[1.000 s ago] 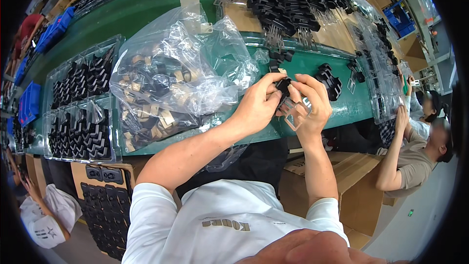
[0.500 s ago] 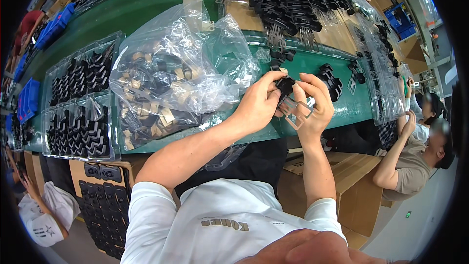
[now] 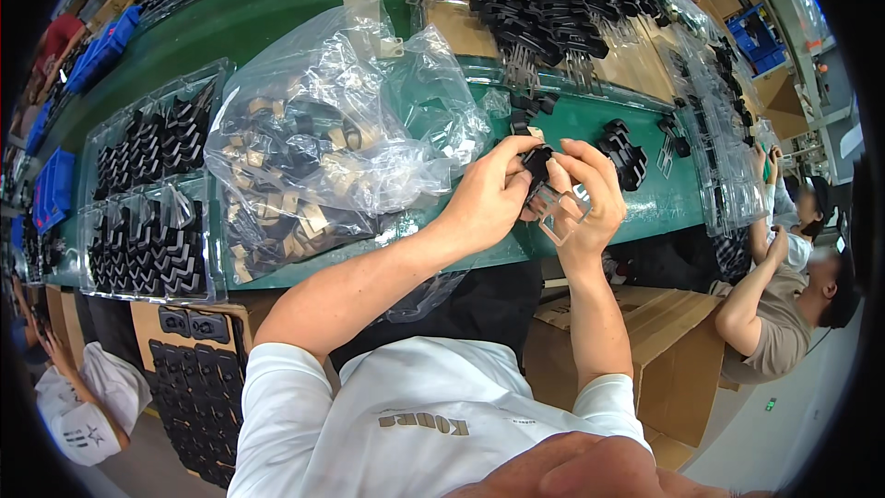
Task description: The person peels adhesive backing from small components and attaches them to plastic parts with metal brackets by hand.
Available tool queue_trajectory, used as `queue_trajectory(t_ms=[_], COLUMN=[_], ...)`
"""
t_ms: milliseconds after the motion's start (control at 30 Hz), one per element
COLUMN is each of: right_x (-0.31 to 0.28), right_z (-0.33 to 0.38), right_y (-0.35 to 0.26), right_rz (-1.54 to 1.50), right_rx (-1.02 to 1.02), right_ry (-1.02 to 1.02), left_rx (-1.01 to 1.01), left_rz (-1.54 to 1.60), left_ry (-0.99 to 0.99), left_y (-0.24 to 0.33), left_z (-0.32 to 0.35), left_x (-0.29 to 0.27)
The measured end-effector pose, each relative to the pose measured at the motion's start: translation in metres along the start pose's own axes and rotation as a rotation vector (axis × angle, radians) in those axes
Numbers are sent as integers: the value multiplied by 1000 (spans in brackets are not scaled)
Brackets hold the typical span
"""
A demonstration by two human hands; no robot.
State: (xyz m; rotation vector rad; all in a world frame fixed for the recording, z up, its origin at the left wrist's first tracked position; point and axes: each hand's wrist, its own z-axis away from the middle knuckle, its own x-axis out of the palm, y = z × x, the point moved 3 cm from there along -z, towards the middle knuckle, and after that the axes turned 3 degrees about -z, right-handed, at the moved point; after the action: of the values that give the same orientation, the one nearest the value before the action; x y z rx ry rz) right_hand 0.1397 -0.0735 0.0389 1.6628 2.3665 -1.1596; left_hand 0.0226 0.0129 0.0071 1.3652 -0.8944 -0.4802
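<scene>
Both my hands hold one small black part with a flat silver metal frame (image 3: 564, 216) reaching down from it. My left hand (image 3: 487, 195) pinches its left side between thumb and fingers. On the other side my right hand (image 3: 595, 198) grips it, fingers bent over the top and the frame lying against the palm. The black part (image 3: 536, 162) shows between my fingertips; my fingers hide some of it. Just beyond lie loose black clips (image 3: 529, 111). Right of my right hand rests a small group of black parts (image 3: 625, 155) on the green tabletop (image 3: 659, 207).
A clear plastic bag (image 3: 309, 152) of black and tan pieces lies left of my hands. Farther left stand clear trays (image 3: 221, 249) of black parts. Black parts with metal prongs (image 3: 544, 14) pile up on cardboard at the back. A cardboard box (image 3: 678, 360) stands below right; co-workers sit beyond.
My right fingers shift slightly inward on the black part, and the metal frame tilts a little. A co-worker at the right moves an arm.
</scene>
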Motion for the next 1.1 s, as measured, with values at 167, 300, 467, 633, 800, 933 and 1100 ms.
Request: queue_trajectory(t_ms=[167,300,467,633,800,933,1100], right_x=[1,0,-1,2,-1,-1,1], right_z=[1,1,1,1,1,7,12], right_y=[1,1,-2,-6,-10,-7,-14], right_rz=[0,1,33,151,179,182,243], right_rx=[-12,-35,-82,-174,-188,-192,-207], right_ry=[-5,-15,-50,-105,-164,-196,-238], left_rx=[-7,-3,8,-1,-16,-19,-46], left_rz=[-9,1,-10,-40,5,2,-106], left_ry=[0,0,29,40,44,53,62], left_y=[-1,1,0,-1,-4,-4,-13], left_z=[0,1,0,0,0,-1,-4], left_x=[-1,0,0,-3,-3,-1,-6])
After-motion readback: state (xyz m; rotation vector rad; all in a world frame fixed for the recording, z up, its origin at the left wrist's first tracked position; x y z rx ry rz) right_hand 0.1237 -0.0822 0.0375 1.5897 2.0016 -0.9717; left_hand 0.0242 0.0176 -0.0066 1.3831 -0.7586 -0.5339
